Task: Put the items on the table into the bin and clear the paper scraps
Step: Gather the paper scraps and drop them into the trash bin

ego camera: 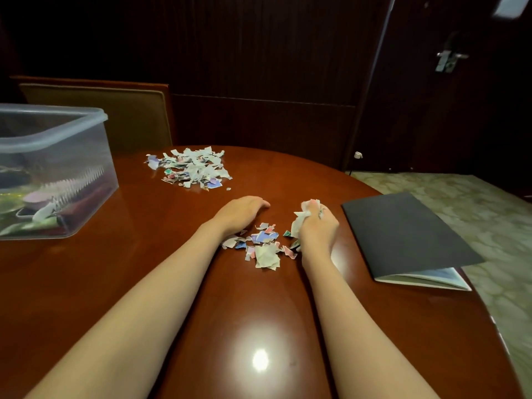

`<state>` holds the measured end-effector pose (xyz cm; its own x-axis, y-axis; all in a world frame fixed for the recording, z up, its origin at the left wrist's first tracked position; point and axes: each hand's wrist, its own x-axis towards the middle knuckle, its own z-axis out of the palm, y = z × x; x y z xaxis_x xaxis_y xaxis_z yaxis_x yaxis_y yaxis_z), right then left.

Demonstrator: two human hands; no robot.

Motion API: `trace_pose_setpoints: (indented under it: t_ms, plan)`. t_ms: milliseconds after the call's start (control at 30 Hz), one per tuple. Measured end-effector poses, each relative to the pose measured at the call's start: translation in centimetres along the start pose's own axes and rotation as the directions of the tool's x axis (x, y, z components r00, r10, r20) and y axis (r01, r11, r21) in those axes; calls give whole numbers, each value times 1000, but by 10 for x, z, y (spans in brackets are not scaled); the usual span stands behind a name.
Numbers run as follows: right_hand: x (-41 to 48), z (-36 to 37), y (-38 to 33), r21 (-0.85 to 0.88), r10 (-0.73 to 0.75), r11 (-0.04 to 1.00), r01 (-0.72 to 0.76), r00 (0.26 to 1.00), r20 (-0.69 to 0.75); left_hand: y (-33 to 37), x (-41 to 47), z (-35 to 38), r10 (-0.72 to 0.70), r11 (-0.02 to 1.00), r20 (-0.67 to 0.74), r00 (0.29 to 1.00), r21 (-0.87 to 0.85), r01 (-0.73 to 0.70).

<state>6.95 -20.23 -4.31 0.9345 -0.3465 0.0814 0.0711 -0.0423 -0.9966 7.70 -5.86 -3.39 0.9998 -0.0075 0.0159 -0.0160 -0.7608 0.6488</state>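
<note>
Scraps status: right hand (pixel 318 228) has its grip closed round a crumpled wad of white and coloured torn paper (pixel 305 214), centre-right of frame. Idle left hand (pixel 240 213) lies palm-down on the glossy reddish-brown wooden counter (pixel 230 312), fingers relaxed, grip holding nothing, just beside a small loose pile of torn paper scraps (pixel 263 246) that lies between the two hands. Second, larger pile of torn paper scraps (pixel 191 168) sits upper-centre, well apart from both hands. Clear plastic bin (pixel 57 133) at the left edge holds several items; can't make them all out. Black-covered notebook (pixel 403 237) lies flat at right, near the right hand, not yet binned. Handling guess: scraps are near weightless and limp. They'll likely slide on the polished surface and flutter out of a loose hold, so sweep together with a flat palm, then squeeze the bunch from both sides. Notebook looks light and floppy; take it by the folded edge, not the page edge.
</note>
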Motion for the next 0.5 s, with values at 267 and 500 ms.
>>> trace_pose_setpoints:
  t_ms: [267,500]
  plan:
    - [-9,-2,7,-563,-143,739,370,903,405,-3,-46,1,122,972,54,991,-207,-108]
    - [-40,-24,-1,-480,-136,770,419,844,519,7,-93,9,183,982,251,951,-103,-161]
